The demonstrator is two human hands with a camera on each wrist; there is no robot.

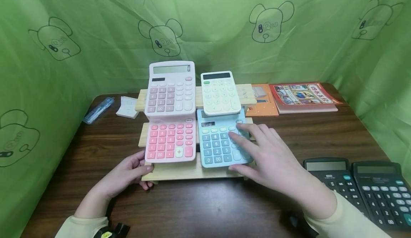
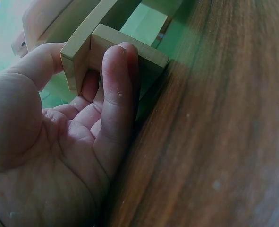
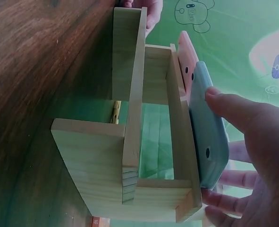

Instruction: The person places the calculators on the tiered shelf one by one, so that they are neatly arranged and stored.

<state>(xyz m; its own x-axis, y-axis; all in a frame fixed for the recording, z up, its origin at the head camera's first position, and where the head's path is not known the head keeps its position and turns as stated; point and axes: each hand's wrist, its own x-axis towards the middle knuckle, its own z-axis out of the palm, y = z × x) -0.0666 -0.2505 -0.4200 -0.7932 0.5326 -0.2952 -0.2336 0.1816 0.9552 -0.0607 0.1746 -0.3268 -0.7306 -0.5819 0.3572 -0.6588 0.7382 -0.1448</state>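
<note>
A tiered wooden stand [image 1: 189, 172] holds calculators in two rows. My left hand [image 1: 130, 170] grips its front left corner; in the left wrist view, the thumb lies against the front slat [image 2: 85, 42] and the fingers are behind it. My right hand [image 1: 271, 152] spreads over the right side of a blue calculator [image 1: 216, 150] on the lower tier, thumb at its bottom edge and two fingertips over its keys. Beside it leans a pink calculator [image 1: 170, 141]. On the upper tier stand a pale lilac calculator [image 1: 170, 91] and a white one [image 1: 221, 93].
Two black calculators [image 1: 337, 181] lie at the right. An orange booklet [image 1: 266, 100] and a red-covered book [image 1: 303, 95] lie behind the stand on the right. White paper [image 1: 127, 106] and a blue clear packet [image 1: 99, 110] are at the left. Green cloth [image 1: 212, 27] encloses the table.
</note>
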